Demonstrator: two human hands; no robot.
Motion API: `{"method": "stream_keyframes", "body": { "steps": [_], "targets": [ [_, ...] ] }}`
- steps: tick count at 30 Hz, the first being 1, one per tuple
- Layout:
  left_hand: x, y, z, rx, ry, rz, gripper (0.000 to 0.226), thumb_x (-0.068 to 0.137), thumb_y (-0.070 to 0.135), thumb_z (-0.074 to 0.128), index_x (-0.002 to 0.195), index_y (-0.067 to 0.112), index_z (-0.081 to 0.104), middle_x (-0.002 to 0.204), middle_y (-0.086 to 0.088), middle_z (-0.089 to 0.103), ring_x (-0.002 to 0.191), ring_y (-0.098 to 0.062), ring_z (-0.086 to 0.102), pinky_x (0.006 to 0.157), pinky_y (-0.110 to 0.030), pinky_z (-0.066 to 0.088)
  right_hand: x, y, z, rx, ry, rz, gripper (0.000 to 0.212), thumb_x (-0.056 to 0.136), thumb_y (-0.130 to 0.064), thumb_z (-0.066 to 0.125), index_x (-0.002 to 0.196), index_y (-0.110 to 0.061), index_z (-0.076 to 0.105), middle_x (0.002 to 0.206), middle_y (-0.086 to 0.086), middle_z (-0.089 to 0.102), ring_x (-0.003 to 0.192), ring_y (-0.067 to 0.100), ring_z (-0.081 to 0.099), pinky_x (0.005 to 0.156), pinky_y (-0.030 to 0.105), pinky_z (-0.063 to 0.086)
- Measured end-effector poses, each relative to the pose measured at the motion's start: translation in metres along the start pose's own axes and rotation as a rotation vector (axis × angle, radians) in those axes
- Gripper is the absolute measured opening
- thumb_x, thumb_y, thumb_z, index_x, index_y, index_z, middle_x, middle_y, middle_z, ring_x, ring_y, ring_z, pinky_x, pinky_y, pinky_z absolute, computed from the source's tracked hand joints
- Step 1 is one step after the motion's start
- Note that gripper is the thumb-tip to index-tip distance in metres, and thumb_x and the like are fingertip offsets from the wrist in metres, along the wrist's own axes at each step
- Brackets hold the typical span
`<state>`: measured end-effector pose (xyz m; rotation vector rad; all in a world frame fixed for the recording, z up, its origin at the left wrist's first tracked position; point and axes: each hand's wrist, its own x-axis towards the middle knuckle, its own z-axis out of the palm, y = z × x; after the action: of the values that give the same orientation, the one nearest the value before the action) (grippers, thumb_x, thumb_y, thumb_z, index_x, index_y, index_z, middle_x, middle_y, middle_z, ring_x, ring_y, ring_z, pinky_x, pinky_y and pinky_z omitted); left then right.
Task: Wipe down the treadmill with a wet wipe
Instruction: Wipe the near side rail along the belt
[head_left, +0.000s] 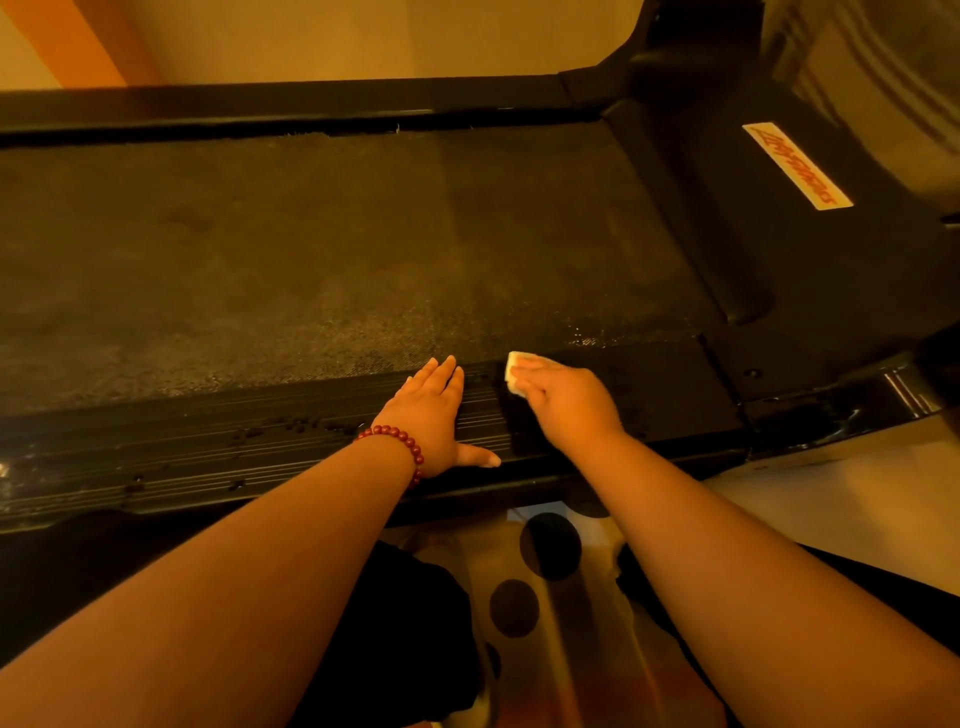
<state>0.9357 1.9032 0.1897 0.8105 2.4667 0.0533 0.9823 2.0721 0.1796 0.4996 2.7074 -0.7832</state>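
Could smear, not lift, the dark crumbs (291, 423) scattered on the black ribbed side rail (208, 447) of the treadmill (311, 249), with so many grooves to catch them. Small pale folded wet wipe (515, 370) pressed to the rail under the curled fingers of the right hand (566, 402), only its far edge showing. Flat just beside, the left hand (434, 415), fingers straight, grasping nothing.

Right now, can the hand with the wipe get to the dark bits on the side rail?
Probably not straight away: the left hand lies flat on the rail between the dark bits and the right hand, which holds the wipe.
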Motion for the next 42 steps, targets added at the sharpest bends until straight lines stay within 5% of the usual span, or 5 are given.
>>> {"method": "stream_keyframes", "body": {
  "steps": [10, 16, 21, 27, 42],
  "targets": [
    [-0.009, -0.004, 0.001, 0.017, 0.049, 0.028, 0.114, 0.074, 0.074, 0.055, 0.152, 0.016, -0.003, 0.16, 0.0, -0.01, 0.147, -0.018, -0.008, 0.118, -0.038, 0.002, -0.011, -0.006, 0.007, -0.092, 0.029, -0.167, 0.039, 0.103, -0.027, 0.04, 0.141, -0.019, 0.049, 0.148, -0.004, 0.045, 0.134, 0.016, 0.042, 0.112, 0.031, 0.031],
    [-0.021, -0.024, 0.007, 0.014, 0.069, -0.013, 0.116, 0.072, 0.078, 0.052, 0.152, 0.015, -0.003, 0.16, 0.0, -0.009, 0.147, -0.018, -0.008, 0.118, -0.037, 0.0, -0.002, 0.005, 0.002, 0.014, 0.095, 0.106, 0.039, 0.104, -0.023, 0.038, 0.141, -0.017, 0.048, 0.146, 0.006, 0.046, 0.13, 0.028, 0.045, 0.107, 0.036, 0.038],
    [-0.023, -0.031, 0.009, -0.022, 0.069, -0.03, 0.117, 0.071, 0.078, 0.054, 0.153, 0.015, -0.003, 0.16, 0.002, -0.008, 0.147, -0.017, -0.007, 0.119, -0.038, 0.003, -0.013, -0.021, 0.018, -0.075, 0.063, -0.214, 0.038, 0.103, -0.025, 0.041, 0.139, -0.019, 0.051, 0.147, -0.003, 0.046, 0.134, 0.019, 0.042, 0.111, 0.03, 0.031],
    [-0.021, -0.032, 0.007, -0.017, 0.07, -0.024, 0.119, 0.069, 0.079, 0.054, 0.153, 0.016, -0.002, 0.16, 0.004, -0.007, 0.147, -0.017, -0.006, 0.118, -0.039, 0.006, 0.0, -0.002, 0.007, -0.046, 0.139, 0.166, 0.034, 0.103, -0.024, 0.039, 0.131, -0.016, 0.058, 0.133, 0.012, 0.055, 0.116, 0.032, 0.054, 0.096, 0.04, 0.047],
    [-0.017, -0.031, 0.008, -0.052, 0.071, -0.014, 0.118, 0.071, 0.074, 0.059, 0.152, 0.015, -0.003, 0.16, 0.001, -0.008, 0.147, -0.017, -0.008, 0.118, -0.037, -0.002, -0.007, -0.04, 0.021, -0.158, 0.048, -0.172, 0.039, 0.104, -0.022, 0.036, 0.14, -0.019, 0.05, 0.147, 0.0, 0.045, 0.132, 0.021, 0.045, 0.108, 0.035, 0.037]
  ]
}}
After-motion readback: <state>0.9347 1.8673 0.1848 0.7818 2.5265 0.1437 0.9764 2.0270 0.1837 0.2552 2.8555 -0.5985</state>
